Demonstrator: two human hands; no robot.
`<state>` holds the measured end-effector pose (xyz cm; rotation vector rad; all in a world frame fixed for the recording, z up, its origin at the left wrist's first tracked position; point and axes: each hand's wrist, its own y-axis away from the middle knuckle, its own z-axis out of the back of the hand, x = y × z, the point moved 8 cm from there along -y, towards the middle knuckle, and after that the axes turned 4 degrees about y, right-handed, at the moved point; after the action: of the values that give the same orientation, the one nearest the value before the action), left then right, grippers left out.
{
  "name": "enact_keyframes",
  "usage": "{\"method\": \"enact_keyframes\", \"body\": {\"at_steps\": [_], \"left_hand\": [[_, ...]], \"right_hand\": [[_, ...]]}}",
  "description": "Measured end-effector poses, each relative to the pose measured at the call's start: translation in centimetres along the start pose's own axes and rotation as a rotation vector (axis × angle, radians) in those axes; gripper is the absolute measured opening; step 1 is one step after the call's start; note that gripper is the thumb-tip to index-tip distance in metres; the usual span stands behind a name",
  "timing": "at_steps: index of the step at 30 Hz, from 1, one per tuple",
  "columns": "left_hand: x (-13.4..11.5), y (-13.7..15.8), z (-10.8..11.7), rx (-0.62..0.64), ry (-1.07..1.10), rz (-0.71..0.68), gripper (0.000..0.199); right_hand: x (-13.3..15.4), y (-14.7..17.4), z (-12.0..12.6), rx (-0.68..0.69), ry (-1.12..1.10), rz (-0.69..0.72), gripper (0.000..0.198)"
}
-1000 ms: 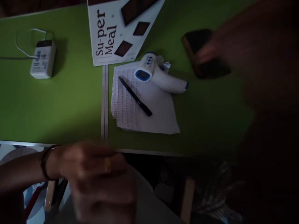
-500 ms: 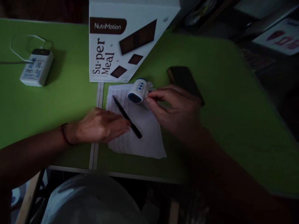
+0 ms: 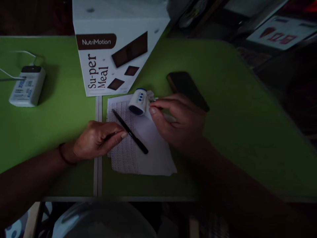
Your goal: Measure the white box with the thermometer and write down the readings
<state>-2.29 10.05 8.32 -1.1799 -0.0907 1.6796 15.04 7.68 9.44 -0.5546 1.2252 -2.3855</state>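
My left hand (image 3: 100, 140) is closed in a pinch, thumb against forefinger, over the left edge of the written paper (image 3: 156, 158). Its fingertips come right beside a black pen (image 3: 131, 132) lying slantwise on the sheet; whether they hold anything is hidden. On the paper's upper part a small white container with blue ends (image 3: 138, 101) lies tilted, blue ovals printed on its side. Just right of it, my right hand (image 3: 177, 119) pinches with thumb and forefinger. A thin pale bit shows by those fingertips, too small to name.
Behind the paper stands a large white NutriMotion box (image 3: 99, 69). A dark phone-like slab (image 3: 188, 89) lies beyond my right hand. On the left is a white charger block (image 3: 27, 87) with cables. The green table (image 3: 247, 132) has a metal seam (image 3: 98, 175).
The view has shifted, so the table things appear lower and further left. My left hand has turned, showing its thumb and forefinger more. My right hand keeps its pinch by the container.
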Motion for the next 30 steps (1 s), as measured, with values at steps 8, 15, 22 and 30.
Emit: {"method": "enact_keyframes", "body": {"at_steps": [8, 15, 22, 30], "left_hand": [[-1.0, 0.0, -0.5, 0.080, -0.052, -0.108, 0.025], [-2.5, 0.8, -2.4, 0.209, -0.319, -0.288, 0.030], [-2.4, 1.5, -4.3, 0.413, -0.285, -0.274, 0.024], [-1.8, 2.4, -5.8, 0.516, -0.271, -0.256, 0.029]], "right_hand": [[-0.3, -0.1, 0.1, 0.115, 0.052, -0.093, 0.014], [1.5, 2.1, -2.4, 0.296, -0.179, -0.083, 0.011], [1.0, 3.3, -4.0, 0.409, -0.140, -0.115, 0.024], [-0.1, 2.1, -2.6, 0.290, -0.384, -0.217, 0.036]]}}
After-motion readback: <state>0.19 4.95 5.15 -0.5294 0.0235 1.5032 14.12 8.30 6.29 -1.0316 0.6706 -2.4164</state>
